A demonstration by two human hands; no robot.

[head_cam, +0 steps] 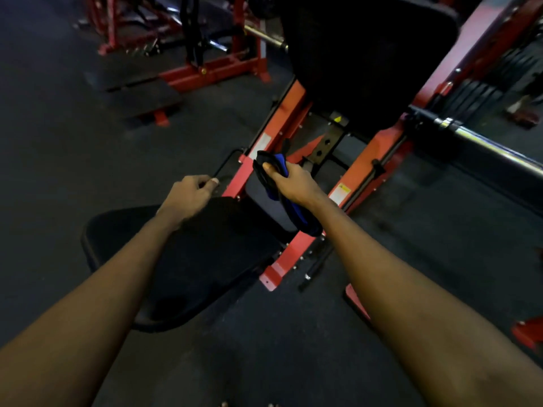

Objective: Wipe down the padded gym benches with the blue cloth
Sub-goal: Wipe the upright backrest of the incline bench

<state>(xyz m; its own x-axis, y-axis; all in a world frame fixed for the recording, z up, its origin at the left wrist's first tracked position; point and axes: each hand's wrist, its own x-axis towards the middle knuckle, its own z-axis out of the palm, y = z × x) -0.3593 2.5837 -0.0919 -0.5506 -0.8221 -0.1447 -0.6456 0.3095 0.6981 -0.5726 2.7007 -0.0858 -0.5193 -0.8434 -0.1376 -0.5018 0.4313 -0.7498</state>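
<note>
Head view: the right hand point(295, 185) is held out over the red frame point(367, 160) of a gym machine; its grip is closed round the cloth point(269, 180), thumb on top and fingers curled beneath; the cloth is bunched, blue with darker folds, and one end hangs below the wrist, above the gap between the seat pad point(205, 265) and the frame; the cloth touches no pad in this view.

The left hand point(188, 198) is over the far edge of the seat pad, just beside a thin black lever point(224, 163); its fingers are curled with the thumb laid against them; whether that grip holds anything cannot be told.

The seat pad is black, rounded at its near end, and lies below the left forearm; the back pad point(367, 69), also black, rises tilted beyond the right hand, apart from it.

A chrome bar point(484, 142) runs across the right side, past the frame; a second red machine point(211, 71) stands further back on the left; the floor point(58, 142) is dark and matted; the far parts are blurred.
</note>
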